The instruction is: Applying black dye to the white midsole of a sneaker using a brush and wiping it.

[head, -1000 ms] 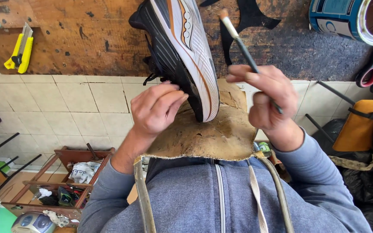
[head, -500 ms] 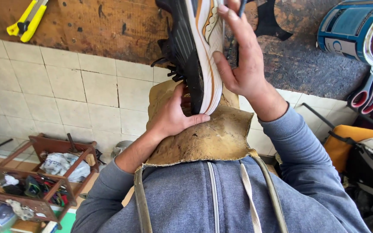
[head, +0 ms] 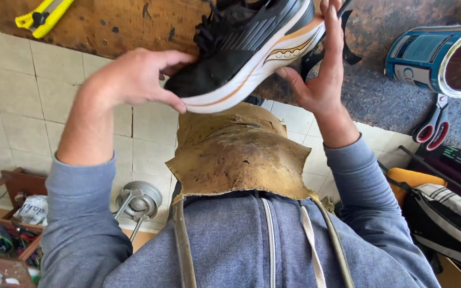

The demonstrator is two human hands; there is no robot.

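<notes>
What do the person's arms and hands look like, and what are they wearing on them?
Both arms wear grey-blue sweatshirt sleeves, soft and a bit wrinkled, with ribbed cuffs pushed up short of the wrists. The left hand and right hand are bare: no gloves, and no rings or watch that I can see.

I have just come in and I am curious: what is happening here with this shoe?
A person holds a black running shoe with both hands above a worn leather apron. The left hand grips the toe end; the right hand supports the heel end. An open tin can and red-handled scissors lie on the workbench.
</notes>
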